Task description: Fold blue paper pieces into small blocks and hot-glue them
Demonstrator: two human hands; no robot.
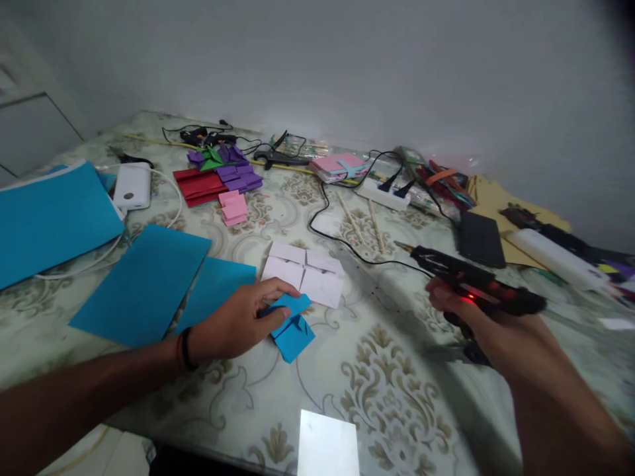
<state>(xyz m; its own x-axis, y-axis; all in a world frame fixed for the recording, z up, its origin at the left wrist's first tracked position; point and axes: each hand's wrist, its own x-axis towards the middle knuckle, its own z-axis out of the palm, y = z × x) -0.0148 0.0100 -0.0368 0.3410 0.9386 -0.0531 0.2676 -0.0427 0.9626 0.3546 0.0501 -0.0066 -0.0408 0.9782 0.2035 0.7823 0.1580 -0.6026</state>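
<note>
My left hand (253, 314) pinches a small folded blue paper (296, 338) between thumb and fingers, low over the table. Just beyond it lies a white folded paper (317, 272) with creased flaps. In my right hand (466, 307) is a black glue gun (476, 281), its red light lit and its metal nozzle pointing left. The gun's black cord runs back across the table. Left of my left hand are flat blue sheets (149, 284), partly covered by that hand and wrist.
Red folded paper (198, 187), purple folded paper (239, 177) and pink folded paper (233, 208) lie at the back left. A white power bank (133, 186) with a cable is beside a blue stack (54, 215). Behind are a power strip (383, 195), glue sticks (376, 225) and a black phone (480, 238).
</note>
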